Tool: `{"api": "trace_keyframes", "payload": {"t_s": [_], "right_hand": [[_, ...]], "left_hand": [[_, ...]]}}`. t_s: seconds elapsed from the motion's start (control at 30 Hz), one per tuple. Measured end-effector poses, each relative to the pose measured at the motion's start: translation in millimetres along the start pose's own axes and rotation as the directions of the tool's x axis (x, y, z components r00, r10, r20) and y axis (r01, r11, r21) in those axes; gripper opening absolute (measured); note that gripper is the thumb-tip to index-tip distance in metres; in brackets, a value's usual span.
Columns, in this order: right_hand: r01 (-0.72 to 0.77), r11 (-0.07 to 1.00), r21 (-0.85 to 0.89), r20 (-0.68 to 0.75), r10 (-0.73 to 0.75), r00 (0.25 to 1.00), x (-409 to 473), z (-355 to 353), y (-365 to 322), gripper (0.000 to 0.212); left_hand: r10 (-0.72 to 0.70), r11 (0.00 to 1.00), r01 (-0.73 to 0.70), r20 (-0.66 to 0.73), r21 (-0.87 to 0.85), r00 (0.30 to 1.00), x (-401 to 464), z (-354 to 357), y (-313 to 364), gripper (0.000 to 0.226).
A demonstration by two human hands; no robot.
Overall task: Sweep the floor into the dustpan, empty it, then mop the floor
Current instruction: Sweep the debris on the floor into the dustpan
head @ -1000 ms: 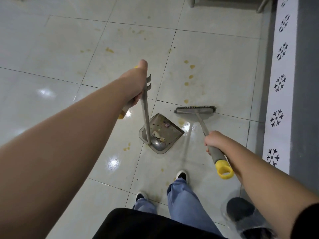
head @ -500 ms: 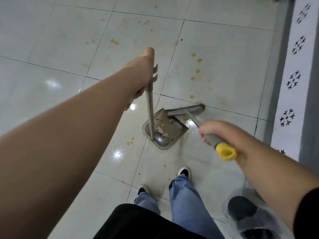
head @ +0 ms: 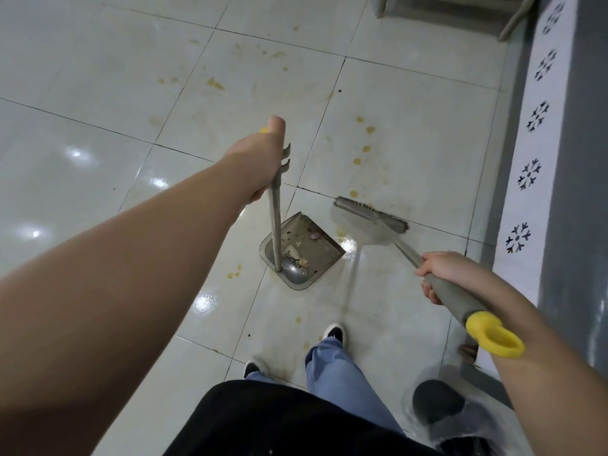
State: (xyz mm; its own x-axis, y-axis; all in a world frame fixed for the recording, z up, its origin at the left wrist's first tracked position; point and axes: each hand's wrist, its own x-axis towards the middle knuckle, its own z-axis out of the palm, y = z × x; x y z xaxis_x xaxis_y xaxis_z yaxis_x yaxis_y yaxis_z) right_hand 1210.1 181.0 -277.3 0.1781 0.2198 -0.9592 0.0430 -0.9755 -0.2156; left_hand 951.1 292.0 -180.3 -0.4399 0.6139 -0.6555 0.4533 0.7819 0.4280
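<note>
Left hand [head: 260, 159] in a closed grip on the upright dustpan [head: 301, 248] handle, right hand [head: 442, 274] gripping the broom [head: 371, 217], bristles just beside the pan, stained floor tiles [head: 394, 133]

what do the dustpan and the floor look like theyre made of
Dustpan: probably grey plastic, matte, going by its moulded rounded corners and one-piece pan; metal can't be ruled out. Floor: glazed ceramic or porcelain tile, glossy, with dark grout lines and bright light reflections.
</note>
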Motion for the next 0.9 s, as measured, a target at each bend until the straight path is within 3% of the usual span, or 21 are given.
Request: {"api": "trace_keyframes", "payload": {"t_s": [0.17,0.27,0.47,0.6,0.7,0.9], "right_hand": [[-0.003,0.999,0.052,-0.018,0.004,1.0,-21.6,-13.5,32.6,0.041],[-0.014,0.988,0.154,0.099,-0.001,0.995,-50.1,-15.8,68.9,0.01],[0.021,0.94,0.341,0.115,-0.064,0.991,-105.8,20.6,178.7,0.022],[0.038,0.892,0.451,0.098,-0.091,0.991,-129.6,63.5,261.3,0.026],[0.034,0.859,0.51,0.082,-0.088,0.993,-141.9,90.3,312.7,0.026],[-0.029,0.822,0.568,0.078,-0.019,0.997,-164.8,117.5,401.5,0.017]], "left_hand": [[0.017,0.999,-0.014,0.056,-0.044,0.998,-22.6,-14.3,-40.8,0.048],[0.093,0.995,-0.089,0.104,-0.045,0.99,-34.2,-28.0,-89.0,0.052],[0.279,0.958,-0.287,0.265,-0.012,0.923,-65.8,-59.4,-204.5,0.053],[0.376,0.927,-0.364,0.232,-0.096,0.897,-88.8,-76.5,-268.3,0.055],[0.376,0.924,-0.346,0.212,-0.163,0.902,-108.3,-90.2,-307.2,0.054],[0.287,0.945,-0.197,0.376,-0.261,0.881,-150.0,-82.7,-367.6,0.047]]}}
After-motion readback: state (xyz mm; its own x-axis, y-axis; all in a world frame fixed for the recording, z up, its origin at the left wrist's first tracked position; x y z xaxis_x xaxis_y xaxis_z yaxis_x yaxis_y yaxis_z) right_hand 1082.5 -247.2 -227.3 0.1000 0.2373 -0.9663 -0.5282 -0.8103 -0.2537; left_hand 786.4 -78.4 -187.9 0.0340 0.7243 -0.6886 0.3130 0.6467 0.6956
